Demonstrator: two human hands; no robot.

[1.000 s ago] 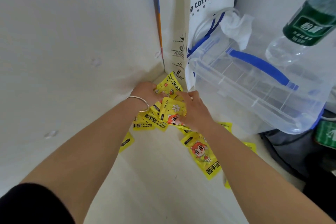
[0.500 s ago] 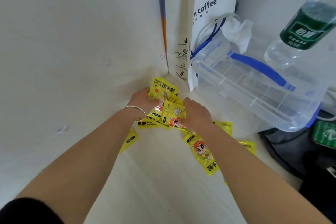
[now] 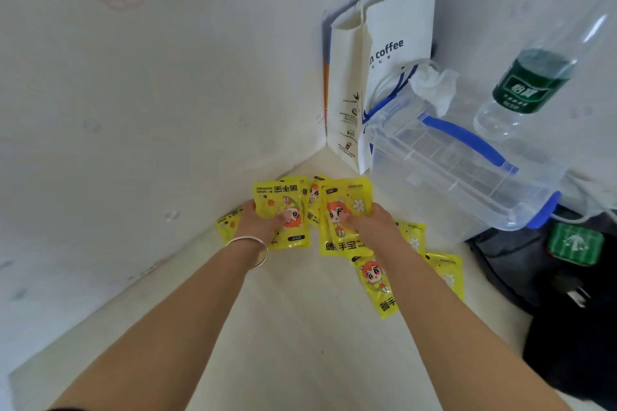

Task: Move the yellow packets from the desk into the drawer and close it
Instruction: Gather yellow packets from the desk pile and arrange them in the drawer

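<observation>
**Both hands raised with a fan of packets each, strays still on the counter**

Half a second ago both hands were pressing down into the heap. Now each has a bunch of yellow hand-warmer packets (image 3: 283,203) lifted and tipped up to face the camera. The left hand (image 3: 263,222), with a silver bangle (image 3: 255,245) at its wrist, pinches its bunch with the thumb across the front and the fingers hidden behind. The right hand (image 3: 370,222) pinches a second bunch (image 3: 347,207) the same way. The two bunches stand side by side in the corner, their edges just overlapping.

What matters next is where the strays lie. Three loose packets (image 3: 377,280) stay flat on the counter (image 3: 300,327), all on the right side. They sit beside and partly under the right forearm, closer to the person than the right hand, with their long axes running roughly away from the body. One more packet (image 3: 225,225) lies against the wall, just left of the left hand. So the right hand is better placed for three of them and the left for the single one — though both hands are already full.

No drawer is in view, so I cannot tell which way the bunches must travel. A paper coffee bag (image 3: 394,53), a clear storage box (image 3: 450,173) and a water bottle (image 3: 534,83) crowd the right.
</observation>
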